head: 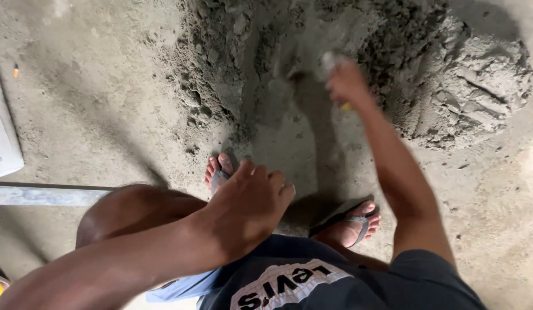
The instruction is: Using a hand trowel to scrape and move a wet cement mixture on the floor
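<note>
**Working the mortar heap by hand**

The mortar heap (393,74), a grey, damp, lumpy mound of sand and cement, lies on the floor (94,103) toward its far edge, spreading to the far right. Its right side stands in clods with smoothed, cut-looking faces; the middle is scraped down into a thin, flatter smear that runs toward the feet (352,224).

The right hand (346,83) reaches into that scraped middle, blurred, its fingers closed round a small tool (331,60) with a pale end and a bit of yellow showing below the palm; what kind of tool I cannot tell. By my reading, the step in hand is pulling or cutting mix off the heap. The next stroke would call for a firm grip and a low angle against the floor.

The left hand (246,209) rests over the bent knee, fingers loosely curled, holding nothing.

A metal bar (42,195) and a white sack (2,138) lie at the left edge.
</note>
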